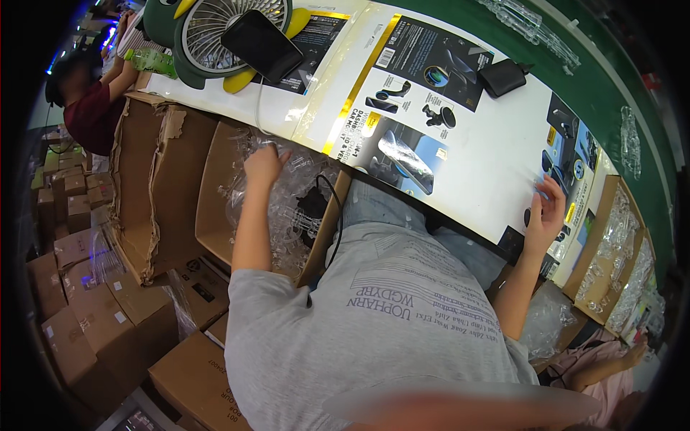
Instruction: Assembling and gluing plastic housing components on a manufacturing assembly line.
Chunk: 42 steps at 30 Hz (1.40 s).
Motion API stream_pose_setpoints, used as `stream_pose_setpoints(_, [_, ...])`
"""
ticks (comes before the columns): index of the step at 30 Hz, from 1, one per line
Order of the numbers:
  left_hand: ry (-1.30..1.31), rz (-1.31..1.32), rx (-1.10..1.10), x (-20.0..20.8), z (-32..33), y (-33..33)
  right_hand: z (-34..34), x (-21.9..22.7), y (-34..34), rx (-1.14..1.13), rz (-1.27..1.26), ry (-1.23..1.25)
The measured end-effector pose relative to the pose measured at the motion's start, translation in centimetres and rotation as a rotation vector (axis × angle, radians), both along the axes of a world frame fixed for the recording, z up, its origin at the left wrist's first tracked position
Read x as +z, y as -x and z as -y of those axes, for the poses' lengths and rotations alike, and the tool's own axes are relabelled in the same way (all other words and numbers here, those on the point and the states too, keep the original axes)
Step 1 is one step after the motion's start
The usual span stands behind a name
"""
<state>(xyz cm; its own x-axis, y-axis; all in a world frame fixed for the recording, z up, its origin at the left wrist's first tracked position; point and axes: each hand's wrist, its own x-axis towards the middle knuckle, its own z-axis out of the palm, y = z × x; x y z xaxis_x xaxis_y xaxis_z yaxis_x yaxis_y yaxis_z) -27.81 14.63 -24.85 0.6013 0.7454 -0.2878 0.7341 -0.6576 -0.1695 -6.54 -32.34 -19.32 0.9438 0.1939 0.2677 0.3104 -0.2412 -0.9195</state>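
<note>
My left hand (264, 167) is over an open carton (215, 169) of clear plastic parts (284, 205), just below the table's near edge. Its fingers are curled in and the thumb sticks out to the right; what they hold, if anything, does not show. My right hand (548, 212) is at the right part of the white printed cardboard sheet (496, 172) that covers the table. Its fingers are bent but apart, with nothing visible between them. A black cable (335, 197) hangs over the carton's right side.
On the table are a green fan (215, 43), a black phone (262, 44) leaning on it, a green bottle (152, 62) and a black wallet-like block (503, 77). Clear parts (535, 29) lie on the green surface beyond. Cartons (100, 316) are stacked left; a divided box (611, 244) stands right. Other people are nearby.
</note>
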Motion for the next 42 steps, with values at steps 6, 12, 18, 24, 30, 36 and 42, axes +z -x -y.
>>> stream_pose_setpoints(6, [0.011,0.372,-0.518,-7.3,-2.1,-1.9,-0.1,0.0,0.1,0.005,-0.010,0.015])
stream_pose_setpoints(12, [0.366,0.919,-0.596,-8.8,-1.5,-7.3,0.0,0.0,0.1,-0.003,-0.011,0.021])
stream_pose_setpoints(18, [0.121,0.801,-0.645,-7.8,-2.8,-5.3,0.1,-0.3,-0.1,0.011,-0.004,0.012])
stream_pose_setpoints(24, [-0.120,0.011,-0.165,0.0,-3.8,-1.7,0.2,-0.2,-0.1,0.003,0.000,0.022])
stream_pose_setpoints(30, [0.282,1.004,0.170,5.4,-7.7,6.7,-0.2,0.2,0.2,-0.001,0.020,0.036])
stream_pose_setpoints(36, [0.971,1.324,0.284,11.4,-4.9,9.3,0.0,0.8,0.7,0.058,0.052,0.066])
stream_pose_setpoints(42, [0.894,1.133,0.021,16.4,1.0,6.1,-1.9,3.5,2.4,0.244,0.234,0.142])
